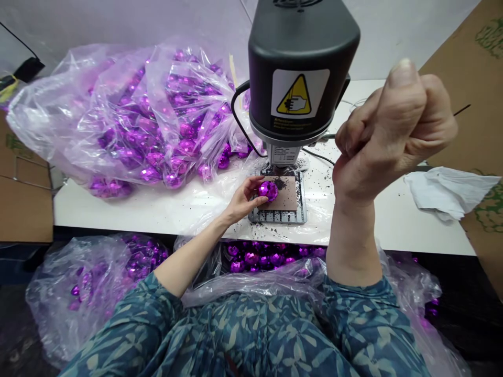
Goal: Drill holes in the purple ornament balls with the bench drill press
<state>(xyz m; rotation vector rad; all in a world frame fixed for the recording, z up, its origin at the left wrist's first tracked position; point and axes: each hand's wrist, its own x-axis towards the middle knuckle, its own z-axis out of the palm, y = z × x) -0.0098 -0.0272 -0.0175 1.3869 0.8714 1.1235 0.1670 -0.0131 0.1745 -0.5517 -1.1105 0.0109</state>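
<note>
"By the front edge of the tabletop (129,214), where is the shiny purple ball (269,191)?"

"On the brown board (288,202), low down by the black machine (304,47). The left hand (243,199) pinches it from the left, thumb and fingers on it."

"And the right hand (393,131)?"

"Curled up tight, it looks like round the lever (328,136)."

"How do you do this well?"

"I'd hold the ball very still, fingers out to the side, and work the lever gently. Black crumbs (280,183) might make it wobble, so brush them off first."
</note>
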